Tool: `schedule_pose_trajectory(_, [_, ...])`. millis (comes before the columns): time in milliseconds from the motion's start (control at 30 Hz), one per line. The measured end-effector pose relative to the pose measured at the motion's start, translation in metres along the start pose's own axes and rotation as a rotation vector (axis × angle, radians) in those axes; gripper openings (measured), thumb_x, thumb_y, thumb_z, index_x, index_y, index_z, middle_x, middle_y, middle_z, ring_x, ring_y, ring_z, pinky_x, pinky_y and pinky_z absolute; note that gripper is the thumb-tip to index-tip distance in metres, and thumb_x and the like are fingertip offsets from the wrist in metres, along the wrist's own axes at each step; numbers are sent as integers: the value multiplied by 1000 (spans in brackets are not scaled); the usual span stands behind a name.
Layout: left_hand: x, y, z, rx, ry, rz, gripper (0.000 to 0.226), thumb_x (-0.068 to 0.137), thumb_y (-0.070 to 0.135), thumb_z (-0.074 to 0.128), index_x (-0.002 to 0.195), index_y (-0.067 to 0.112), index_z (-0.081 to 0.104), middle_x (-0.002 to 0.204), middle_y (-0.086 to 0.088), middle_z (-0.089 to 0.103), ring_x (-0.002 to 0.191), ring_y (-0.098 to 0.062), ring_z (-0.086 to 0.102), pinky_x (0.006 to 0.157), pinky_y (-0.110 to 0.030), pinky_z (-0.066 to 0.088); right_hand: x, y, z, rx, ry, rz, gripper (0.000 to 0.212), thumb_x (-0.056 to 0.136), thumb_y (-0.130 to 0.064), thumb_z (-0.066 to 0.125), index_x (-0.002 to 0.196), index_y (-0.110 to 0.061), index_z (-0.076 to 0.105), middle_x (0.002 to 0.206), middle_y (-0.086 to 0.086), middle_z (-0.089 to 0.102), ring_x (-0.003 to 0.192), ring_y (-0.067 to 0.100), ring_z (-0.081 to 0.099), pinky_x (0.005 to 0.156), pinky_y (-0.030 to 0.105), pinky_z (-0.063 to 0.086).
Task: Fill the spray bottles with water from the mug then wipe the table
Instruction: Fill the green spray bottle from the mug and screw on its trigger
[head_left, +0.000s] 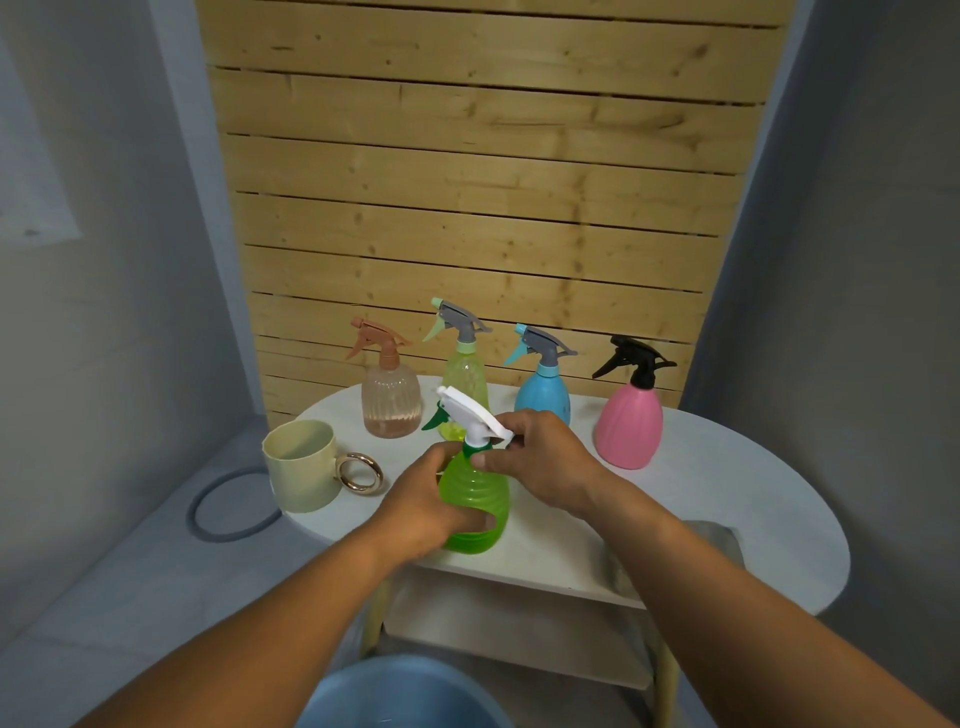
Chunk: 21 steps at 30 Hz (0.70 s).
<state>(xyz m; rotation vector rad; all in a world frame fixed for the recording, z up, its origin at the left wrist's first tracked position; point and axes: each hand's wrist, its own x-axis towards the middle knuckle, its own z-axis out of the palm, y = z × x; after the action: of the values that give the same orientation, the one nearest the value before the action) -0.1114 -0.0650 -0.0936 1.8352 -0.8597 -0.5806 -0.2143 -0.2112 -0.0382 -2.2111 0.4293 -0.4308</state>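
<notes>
- The green bottle (475, 512) stands upright on the white table (727, 467), near its front edge.
- The left hand (423, 512) grips the body of the green bottle; its fingers curl around the left side and the thumb lies on the front near the bottom.
- The right hand (540, 462) holds the white spray head (475, 413) at the neck of this bottle, with the thumb and fingers pinching around the collar.
- The mug (301, 465), cream with a round gold handle, stands at the left edge of the table, well apart from the hands. I cannot tell whether it holds water.
- Four other bottles stand in a row at the back of the table: the clear bottle (389, 397) with a brown head, the yellow bottle (465, 374) just behind the white spray head, the blue bottle (543, 392), and the pink bottle (628, 426) with a black head.
- The clear bottle has a little liquid at the bottom.
- A wall of wooden planks (483, 182) rises behind the table.
- A blue basin (400, 696) shows at the lower edge, below the table.
- A grey ring (231, 506) lies on the floor to the left.
</notes>
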Motion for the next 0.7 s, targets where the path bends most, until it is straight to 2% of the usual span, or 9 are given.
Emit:
schedule_pose_trajectory(100, [1, 1, 12, 57, 118, -4, 92, 53, 36, 101, 128, 33, 49, 117, 7, 60, 104, -14, 63, 83, -32, 55, -7, 5, 4, 59, 40, 13, 26, 88, -22, 79, 113, -19, 73, 73, -11, 59, 61, 5, 51, 59, 13, 41])
schedule_pose_trajectory(200, [1, 3, 26, 174, 269, -18, 106, 35, 68, 89, 126, 35, 48, 115, 5, 54, 108, -19, 60, 88, -39, 55, -13, 8, 6, 178, 69, 35, 26, 89, -21, 79, 114, -18, 73, 76, -4, 63, 59, 1, 55, 58, 10, 43])
schedule_pose_trajectory(300, [-3, 12, 39, 283, 335, -80, 100, 48, 70, 89, 133, 33, 48, 113, 3, 42, 120, -25, 52, 90, -35, 48, -12, 7, 10, 127, 111, 69, 30, 87, -28, 80, 115, -23, 72, 74, -11, 59, 65, 5, 53, 62, 17, 43])
schedule_pose_trajectory(400, [-2, 19, 44, 377, 357, -103, 94, 53, 74, 83, 128, 26, 52, 113, 1, 45, 120, -25, 49, 88, -36, 45, -11, 10, 14, 77, 174, 115, 34, 83, -38, 82, 113, -25, 72, 76, -17, 59, 73, 9, 57, 67, 26, 44])
schedule_pose_trajectory(467, [1, 18, 41, 285, 281, -74, 94, 53, 69, 84, 129, 23, 52, 118, 1, 53, 118, -21, 52, 89, -35, 45, -12, 12, 14, 92, 187, 127, 35, 82, -38, 84, 112, -24, 73, 76, -16, 61, 74, 10, 58, 68, 28, 46])
schedule_pose_trajectory(533, [-1, 17, 31, 81, 102, -57, 96, 58, 42, 91, 139, 28, 44, 123, 6, 59, 114, -14, 59, 98, -38, 53, -12, 13, 14, 164, 189, 129, 35, 81, -33, 85, 112, -20, 74, 74, -17, 59, 69, 6, 56, 65, 21, 44])
schedule_pose_trajectory(600, [-4, 16, 19, 27, -38, -31, 95, 67, 14, 89, 146, 33, 40, 122, 9, 65, 110, -9, 65, 99, -36, 55, -13, 13, 14, 220, 189, 131, 35, 81, -30, 86, 112, -18, 73, 76, -16, 60, 71, 6, 56, 64, 18, 43])
schedule_pose_trajectory(667, [-1, 10, 14, 56, -11, -22, 86, 68, 7, 91, 138, 35, 49, 116, 12, 69, 106, -8, 67, 99, -38, 56, -12, 12, 19, 210, 219, 153, 37, 77, -34, 88, 108, -20, 72, 84, -12, 65, 81, 12, 62, 73, 29, 51])
schedule_pose_trajectory(700, [-1, 12, 16, 59, 41, -19, 82, 63, 16, 96, 129, 38, 52, 114, 13, 70, 105, -10, 68, 98, -41, 56, -11, 12, 22, 193, 249, 173, 40, 75, -39, 89, 106, -22, 71, 89, -10, 67, 85, 15, 64, 79, 37, 55])
